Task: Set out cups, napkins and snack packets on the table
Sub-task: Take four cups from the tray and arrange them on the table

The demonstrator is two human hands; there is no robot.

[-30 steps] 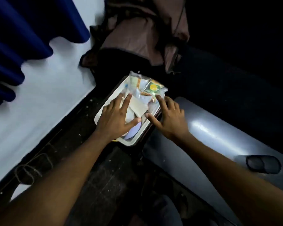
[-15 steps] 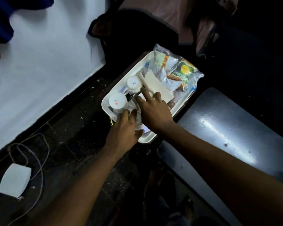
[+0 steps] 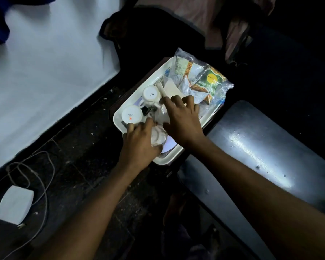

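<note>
A white tray (image 3: 164, 162) sits low in the middle of the head view. Two white cups stand upside down in it, one (image 3: 150, 93) behind the other (image 3: 131, 115). A third white cup (image 3: 159, 137) lies on its side near the tray's front, and my left hand (image 3: 139, 145) curls around it, thumb beneath. My right hand (image 3: 182, 119) rests flat over the tray's middle, fingers spread, index finger pointing at the folded napkins (image 3: 172, 88). Snack packets in a clear bag (image 3: 208, 81) fill the tray's far end.
A grey table top (image 3: 266, 147) lies just right of the tray. On the dark floor at the lower left are a white adapter (image 3: 15, 204) and its looped cable (image 3: 43, 177). A white wall is at the left, and brown cloth (image 3: 195, 17) is heaped behind the tray.
Both hands shifted from the tray's middle toward its near end, uncovering the two upturned cups. My left hand has closed around the cup lying on its side. The view also dropped lower.
</note>
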